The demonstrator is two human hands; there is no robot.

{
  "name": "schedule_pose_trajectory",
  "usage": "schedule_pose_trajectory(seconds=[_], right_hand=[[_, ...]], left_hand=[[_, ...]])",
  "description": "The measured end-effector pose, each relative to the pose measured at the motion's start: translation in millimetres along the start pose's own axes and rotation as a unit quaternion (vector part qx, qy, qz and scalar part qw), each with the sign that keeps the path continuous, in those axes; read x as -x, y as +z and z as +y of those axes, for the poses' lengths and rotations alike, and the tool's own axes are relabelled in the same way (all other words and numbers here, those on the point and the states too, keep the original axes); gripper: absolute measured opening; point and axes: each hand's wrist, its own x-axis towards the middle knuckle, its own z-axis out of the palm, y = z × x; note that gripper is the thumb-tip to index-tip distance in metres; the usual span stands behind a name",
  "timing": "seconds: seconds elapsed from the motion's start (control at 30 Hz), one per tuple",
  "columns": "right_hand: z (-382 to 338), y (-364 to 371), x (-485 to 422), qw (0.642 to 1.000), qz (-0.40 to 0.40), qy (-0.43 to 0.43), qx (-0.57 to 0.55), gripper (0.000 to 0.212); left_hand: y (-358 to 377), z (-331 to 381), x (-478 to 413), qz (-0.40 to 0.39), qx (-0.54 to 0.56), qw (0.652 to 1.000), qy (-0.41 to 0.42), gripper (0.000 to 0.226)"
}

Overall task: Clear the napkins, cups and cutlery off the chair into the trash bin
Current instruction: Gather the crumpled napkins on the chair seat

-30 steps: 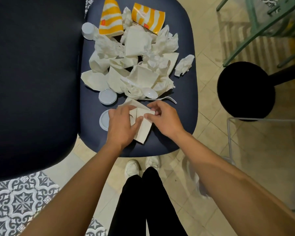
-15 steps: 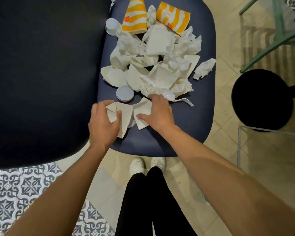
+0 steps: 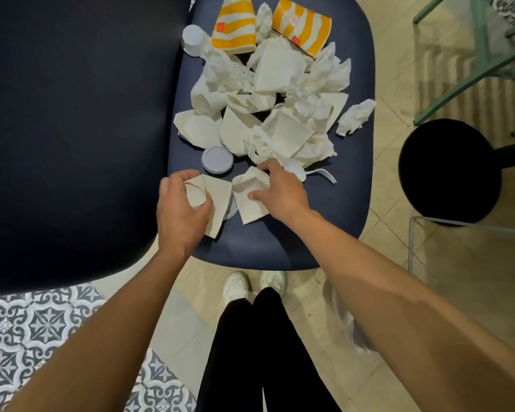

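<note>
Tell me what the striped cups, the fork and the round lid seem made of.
Striped cups: printed paper, matte, one crushed flat. Fork: probably white plastic, thin with a slight sheen. Round lid: likely thin plastic, pale, with a moulded rim.

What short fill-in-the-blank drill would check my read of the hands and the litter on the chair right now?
1. The left hand and the right hand each hold one folded cream paper ____.
2. ____ orange-and-white striped paper cups lie at the far end of the dark blue chair seat.
3. The white plastic fork lies on the seat to the ____ of the right hand.
Missing words: napkin; Two; right.
</note>
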Motion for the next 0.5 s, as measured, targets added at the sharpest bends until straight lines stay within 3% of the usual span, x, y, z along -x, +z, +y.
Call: schedule_pose_trajectory(seconds=[0.5], right_hand=[[46.6, -67.7, 52.7, 0.992, 0.12, 0.02, -0.029, 0.04]], left_hand=[[26.4, 52.9, 10.5, -0.048, 0.025, 0.996, 0.072, 0.039]])
